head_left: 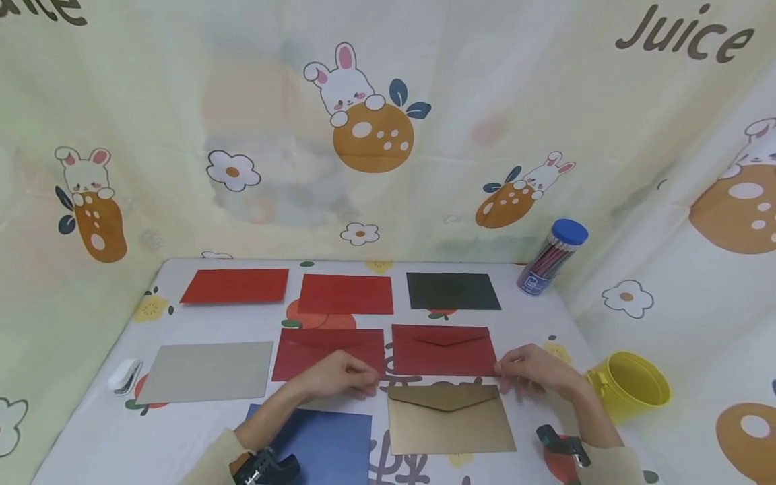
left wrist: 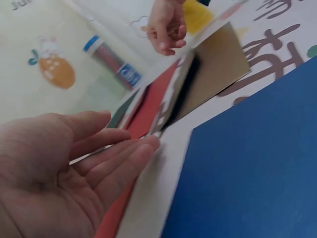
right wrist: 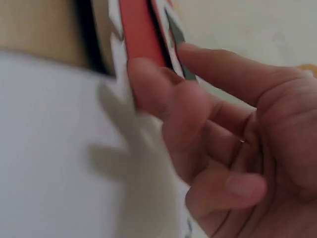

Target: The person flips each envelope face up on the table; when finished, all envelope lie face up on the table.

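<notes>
- Nearest us lies the gold envelope (head_left: 450, 419), flap side up, on the table (head_left: 91, 431).
- Our left hand (head_left: 339, 376) and right hand (head_left: 533, 372), fingers relaxed, touch the red envelope (head_left: 442, 350) just behind it.
- Farther back stands a pencil tube (head_left: 553, 257).

On the counter (head_left: 545, 316) envelopes lie in rows. The back row holds three side by side. In the middle row one lies far left, with a small stapler (head_left: 125, 375) left of it, and two more lie to its right. The front row has two envelopes; the right one (head_left: 450, 419) lies just before the middle row's rightmost envelope (head_left: 442, 350). A pencil tub (head_left: 552, 258) stands at the back right, and a cup (head_left: 630, 385) lies at the right edge.
</notes>
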`<state>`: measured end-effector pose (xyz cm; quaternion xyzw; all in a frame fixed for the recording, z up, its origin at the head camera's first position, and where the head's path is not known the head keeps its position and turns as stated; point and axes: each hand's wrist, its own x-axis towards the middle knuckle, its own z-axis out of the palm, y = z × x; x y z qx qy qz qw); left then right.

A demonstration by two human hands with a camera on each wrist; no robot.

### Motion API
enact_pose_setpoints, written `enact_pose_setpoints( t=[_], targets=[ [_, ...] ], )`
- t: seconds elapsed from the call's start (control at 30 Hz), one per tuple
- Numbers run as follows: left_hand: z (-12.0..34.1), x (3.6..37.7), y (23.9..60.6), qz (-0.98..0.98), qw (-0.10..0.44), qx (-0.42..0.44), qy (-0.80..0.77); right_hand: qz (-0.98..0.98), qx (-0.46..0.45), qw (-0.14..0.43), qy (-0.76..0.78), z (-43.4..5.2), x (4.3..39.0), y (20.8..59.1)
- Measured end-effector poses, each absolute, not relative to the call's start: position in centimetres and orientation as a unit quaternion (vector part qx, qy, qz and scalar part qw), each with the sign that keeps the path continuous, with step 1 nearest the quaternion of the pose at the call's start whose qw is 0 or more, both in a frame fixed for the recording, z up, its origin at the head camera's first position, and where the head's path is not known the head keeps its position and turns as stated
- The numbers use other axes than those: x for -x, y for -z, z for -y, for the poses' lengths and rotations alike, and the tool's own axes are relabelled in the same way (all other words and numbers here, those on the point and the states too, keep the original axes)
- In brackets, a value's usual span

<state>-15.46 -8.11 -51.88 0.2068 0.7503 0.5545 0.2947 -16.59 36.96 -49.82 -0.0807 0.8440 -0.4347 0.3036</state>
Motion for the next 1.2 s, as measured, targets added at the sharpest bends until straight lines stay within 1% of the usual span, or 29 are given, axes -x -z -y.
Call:
enact_pose_setpoints(
  t=[0.13, 0.27, 0.43, 0.63, 0.8, 1.0, 1.2],
  targets=[
    [10.5, 15.7, 51.4, -0.740, 0.306, -0.214, -0.559, -0.821, 0.101, 0.308, 0.470, -34.5, 17.2, 49.0],
    [13.2, 15.8, 50.9, -0.730, 0.318, -0.211, -0.567, -0.785, 0.148, 0.331, 0.502, -31.0, 17.5, 48.4],
    [17.0, 15.5, 50.4, -0.715, 0.341, -0.201, -0.576, -0.765, 0.193, 0.362, 0.496, -26.7, 17.3, 48.3],
    [21.9, 14.8, 50.4, -0.697, 0.375, -0.180, -0.585, -0.724, 0.238, 0.420, 0.493, -22.7, 16.7, 49.0],
    [25.5, 14.1, 50.0, -0.700, 0.385, -0.163, -0.579, -0.674, 0.270, 0.473, 0.500, -19.8, 16.0, 49.4],
    [28.5, 13.5, 50.0, -0.694, 0.389, -0.162, -0.584, -0.646, 0.271, 0.510, 0.500, -17.5, 15.2, 49.4],
    [30.0, 12.9, 50.1, -0.692, 0.401, -0.154, -0.580, -0.632, 0.256, 0.535, 0.500, -16.5, 15.0, 49.3]
  ],
)
